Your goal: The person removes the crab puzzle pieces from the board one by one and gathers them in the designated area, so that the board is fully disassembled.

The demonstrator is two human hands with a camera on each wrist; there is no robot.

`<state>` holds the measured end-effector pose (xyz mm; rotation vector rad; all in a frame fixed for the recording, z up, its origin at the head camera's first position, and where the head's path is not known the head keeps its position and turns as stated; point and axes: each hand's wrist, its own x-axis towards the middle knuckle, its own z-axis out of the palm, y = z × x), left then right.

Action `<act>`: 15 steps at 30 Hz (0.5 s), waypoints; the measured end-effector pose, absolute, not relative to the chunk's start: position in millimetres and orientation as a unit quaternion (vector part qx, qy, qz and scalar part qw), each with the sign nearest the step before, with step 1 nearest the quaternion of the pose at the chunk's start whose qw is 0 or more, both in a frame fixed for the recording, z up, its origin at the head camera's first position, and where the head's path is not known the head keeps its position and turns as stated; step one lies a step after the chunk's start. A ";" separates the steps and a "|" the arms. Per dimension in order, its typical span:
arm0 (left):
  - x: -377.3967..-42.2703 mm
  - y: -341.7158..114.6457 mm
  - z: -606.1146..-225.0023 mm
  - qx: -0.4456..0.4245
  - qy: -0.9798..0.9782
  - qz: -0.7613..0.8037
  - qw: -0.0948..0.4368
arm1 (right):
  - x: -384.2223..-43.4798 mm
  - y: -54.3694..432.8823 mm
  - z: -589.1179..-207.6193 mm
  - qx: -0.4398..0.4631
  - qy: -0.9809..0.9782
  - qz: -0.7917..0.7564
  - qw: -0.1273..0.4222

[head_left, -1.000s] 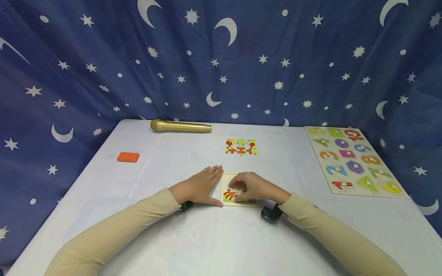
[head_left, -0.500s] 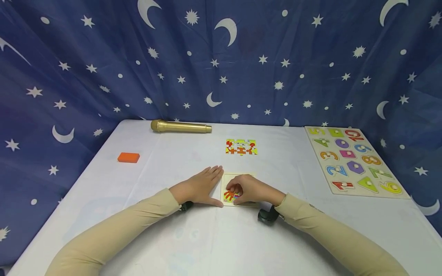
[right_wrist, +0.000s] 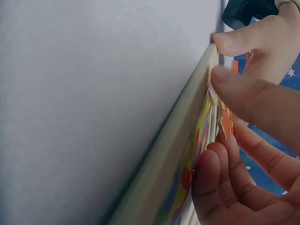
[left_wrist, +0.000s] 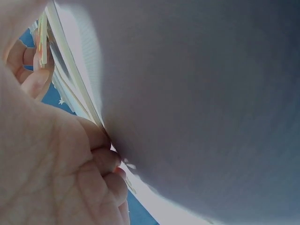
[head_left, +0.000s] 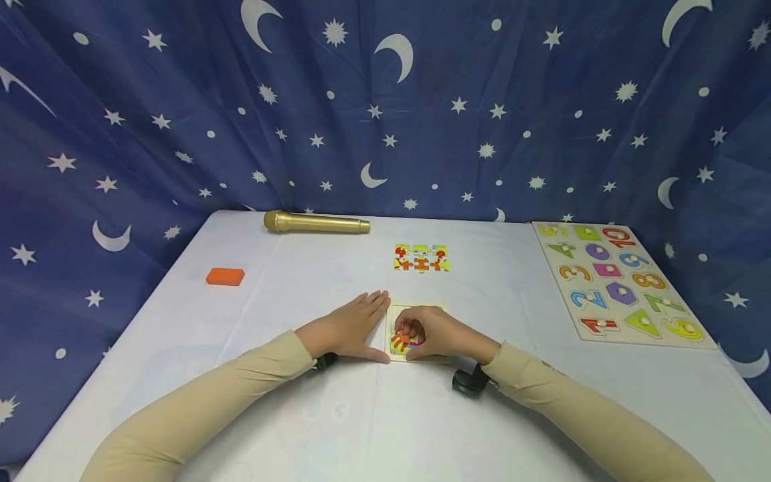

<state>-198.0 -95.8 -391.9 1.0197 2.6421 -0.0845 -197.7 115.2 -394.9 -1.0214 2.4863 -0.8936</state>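
A small, light wooden puzzle tray (head_left: 394, 309) lies at the middle of the table in the head view. My left hand (head_left: 352, 325) rests along its left edge, fingers straight and thumb at the near left corner. Over the tray, my right hand (head_left: 444, 331) pinches an orange-and-yellow jigsaw piece (right_wrist: 226, 125) between thumb and fingers. That piece stands tilted up from the tray in both wrist views. Coloured pieces (right_wrist: 185, 180) lie in the tray's near part, mostly covered by the right hand. Beyond the tray sits a cluster of loose jigsaw pieces (head_left: 421, 264).
An orange block (head_left: 225, 276) is at the left. A gold microphone (head_left: 316, 222) lies along the far edge. At the right is a wooden number-and-shape peg board (head_left: 620, 292). A blue curtain (head_left: 385, 100) with moons and stars hangs behind the white-covered table (head_left: 494, 261).
The right hand has shifted slightly left and closer to the person over the tray, its thumb and fingers now at the left piece. The left hand has stayed in place.
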 end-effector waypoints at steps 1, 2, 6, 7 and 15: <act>-197.8 -95.9 -391.9 0.355 0.922 -0.029 0.153 | -197.5 115.0 -395.1 -0.359 0.867 -0.311 0.151; -197.7 -96.0 -392.0 0.356 0.921 -0.030 0.153 | -197.5 114.7 -395.6 -0.362 0.867 -0.309 0.148; -198.2 -96.4 -393.1 0.359 0.921 -0.032 0.150 | -196.7 113.3 -395.7 -0.369 0.868 -0.302 0.137; -198.5 -96.5 -393.5 0.360 0.920 -0.033 0.149 | -196.7 113.1 -395.5 -0.371 0.869 -0.299 0.136; -199.2 -95.4 -393.3 0.357 0.921 -0.040 0.152 | -212.7 119.4 -383.1 -0.344 0.878 -0.306 0.128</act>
